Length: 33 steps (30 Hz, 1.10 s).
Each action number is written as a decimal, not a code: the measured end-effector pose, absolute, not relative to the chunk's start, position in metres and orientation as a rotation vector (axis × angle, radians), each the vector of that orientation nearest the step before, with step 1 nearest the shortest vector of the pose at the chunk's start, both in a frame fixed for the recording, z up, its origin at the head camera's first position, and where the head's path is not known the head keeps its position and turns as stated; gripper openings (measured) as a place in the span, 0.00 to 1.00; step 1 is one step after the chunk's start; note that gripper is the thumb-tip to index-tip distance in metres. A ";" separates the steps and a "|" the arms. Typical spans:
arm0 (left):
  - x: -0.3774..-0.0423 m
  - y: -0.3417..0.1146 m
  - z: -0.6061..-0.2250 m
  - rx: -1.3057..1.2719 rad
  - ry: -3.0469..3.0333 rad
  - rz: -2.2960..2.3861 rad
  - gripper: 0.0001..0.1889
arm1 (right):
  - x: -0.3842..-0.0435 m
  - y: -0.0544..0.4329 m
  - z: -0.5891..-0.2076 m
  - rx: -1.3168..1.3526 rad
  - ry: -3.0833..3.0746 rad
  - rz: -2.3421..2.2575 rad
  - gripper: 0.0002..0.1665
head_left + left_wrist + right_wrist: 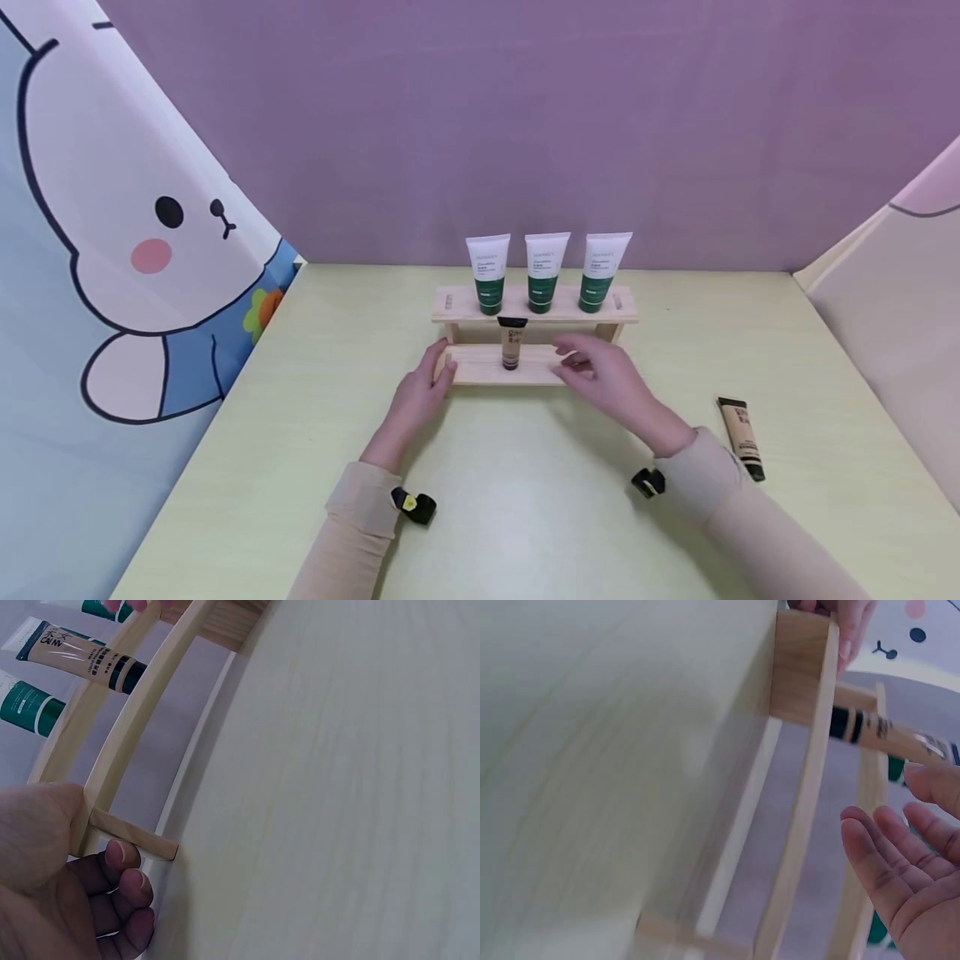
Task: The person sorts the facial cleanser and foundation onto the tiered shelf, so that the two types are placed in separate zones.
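Note:
A two-step wooden display rack [480, 372] stands on the table. My left hand [417, 398] grips the left end of its lower step, thumb on top; in the left wrist view, the fingers [127, 889] curl beneath that end. One beige tube with a black flat end [512, 343] stands upright on the lower step, black cap down. My right hand [600, 377] hovers by the right part of this step, fingers loosely bent. Nothing is between its thumb and fingers [870, 844] in the right wrist view.
On the upper step stand three white-and-green tubes, the left [489, 271], middle [544, 268] and right [602, 268] ones. Another beige tube [741, 437] lies on the table [510, 500] beside the right forearm. A purple cloth [525, 125] hangs behind the table.

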<state>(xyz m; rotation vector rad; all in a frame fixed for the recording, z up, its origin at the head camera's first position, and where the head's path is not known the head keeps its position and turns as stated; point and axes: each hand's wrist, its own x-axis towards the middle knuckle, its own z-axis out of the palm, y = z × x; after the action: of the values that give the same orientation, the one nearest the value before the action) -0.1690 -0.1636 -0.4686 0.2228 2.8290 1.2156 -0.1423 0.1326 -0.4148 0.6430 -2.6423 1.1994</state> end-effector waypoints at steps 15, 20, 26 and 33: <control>-0.168 -0.164 -0.468 0.231 2.833 1.211 0.28 | -0.096 0.235 -0.415 0.401 -2.796 0.936 0.18; -0.168 -0.164 -0.468 0.239 2.834 1.217 0.28 | -0.081 0.266 -0.417 0.344 -2.863 0.863 0.21; -0.168 -0.164 -0.467 0.226 2.835 1.217 0.28 | -0.071 0.291 -0.423 0.262 -2.999 0.780 0.22; -0.168 -0.164 -0.467 0.223 2.830 1.209 0.28 | -0.062 0.312 -0.430 0.152 -3.082 0.708 0.18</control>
<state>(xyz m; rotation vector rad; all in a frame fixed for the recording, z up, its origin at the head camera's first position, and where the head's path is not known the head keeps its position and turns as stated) -0.1685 -0.1636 -0.4673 0.2232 2.8304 1.2092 -0.0617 0.3120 -0.4303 0.1520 -3.0822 0.7080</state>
